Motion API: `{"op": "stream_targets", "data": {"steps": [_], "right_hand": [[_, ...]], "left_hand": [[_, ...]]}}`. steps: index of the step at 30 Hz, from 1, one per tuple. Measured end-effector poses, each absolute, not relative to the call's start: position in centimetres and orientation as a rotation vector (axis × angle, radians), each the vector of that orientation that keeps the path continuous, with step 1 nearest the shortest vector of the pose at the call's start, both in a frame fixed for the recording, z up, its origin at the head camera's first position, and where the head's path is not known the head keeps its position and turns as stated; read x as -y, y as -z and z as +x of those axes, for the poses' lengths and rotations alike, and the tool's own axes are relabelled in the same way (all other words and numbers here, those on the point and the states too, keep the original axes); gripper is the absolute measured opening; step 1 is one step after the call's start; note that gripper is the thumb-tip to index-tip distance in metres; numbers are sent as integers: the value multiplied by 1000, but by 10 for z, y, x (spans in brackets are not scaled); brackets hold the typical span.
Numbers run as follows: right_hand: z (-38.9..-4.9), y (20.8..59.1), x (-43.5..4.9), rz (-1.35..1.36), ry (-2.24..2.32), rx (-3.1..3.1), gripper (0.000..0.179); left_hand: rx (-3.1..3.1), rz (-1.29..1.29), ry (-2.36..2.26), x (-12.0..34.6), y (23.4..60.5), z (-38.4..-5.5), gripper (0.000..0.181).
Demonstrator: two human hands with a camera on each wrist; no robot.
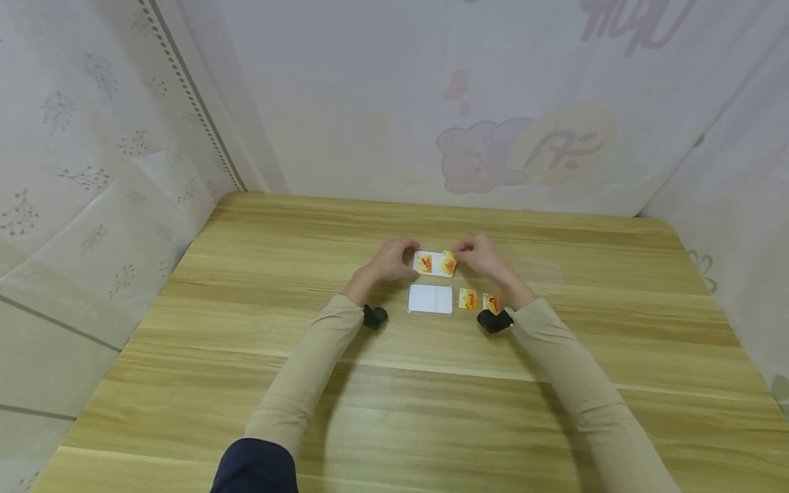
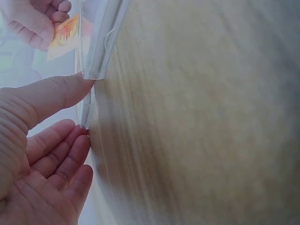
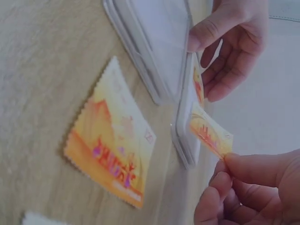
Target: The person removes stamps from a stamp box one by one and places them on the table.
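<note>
My left hand [image 1: 391,261] grips the left end of the far clear plastic case [image 1: 436,266], thumb on the near side and fingers on the far side. A postage stamp [image 1: 425,264] in yellow and orange lies on the left part of its white backing. My right hand [image 1: 483,255] pinches a second stamp [image 3: 211,133] by its edge between thumb and fingertip, over the case's right part. Nearer to me lies another clear case [image 1: 425,299] with a white backing and a dividing line. Right of it rests a loose stamp [image 3: 112,143] with toothed edges.
One more stamp [image 1: 491,302] lies farther right, close to the black wrist camera [image 1: 494,321]. A faint transparent sheet [image 1: 540,272] is on the wooden table [image 1: 394,411] beyond my right wrist. Patterned curtains [image 1: 345,103] stand along the back and sides.
</note>
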State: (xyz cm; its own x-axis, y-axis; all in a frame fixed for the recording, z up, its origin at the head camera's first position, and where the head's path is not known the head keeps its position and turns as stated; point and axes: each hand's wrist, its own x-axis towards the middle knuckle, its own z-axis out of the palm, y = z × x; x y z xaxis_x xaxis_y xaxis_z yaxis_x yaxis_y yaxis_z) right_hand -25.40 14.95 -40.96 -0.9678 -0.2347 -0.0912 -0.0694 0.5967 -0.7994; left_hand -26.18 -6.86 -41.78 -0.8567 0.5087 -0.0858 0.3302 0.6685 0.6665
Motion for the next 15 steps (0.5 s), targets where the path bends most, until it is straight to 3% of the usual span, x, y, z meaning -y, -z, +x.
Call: {"op": "stream_targets", "data": {"steps": [15], "right_hand": [[-254,404,-167,-177,1377,-2463,19]], "left_hand": [[-2628,663,-965,68,418,-261,58]]}}
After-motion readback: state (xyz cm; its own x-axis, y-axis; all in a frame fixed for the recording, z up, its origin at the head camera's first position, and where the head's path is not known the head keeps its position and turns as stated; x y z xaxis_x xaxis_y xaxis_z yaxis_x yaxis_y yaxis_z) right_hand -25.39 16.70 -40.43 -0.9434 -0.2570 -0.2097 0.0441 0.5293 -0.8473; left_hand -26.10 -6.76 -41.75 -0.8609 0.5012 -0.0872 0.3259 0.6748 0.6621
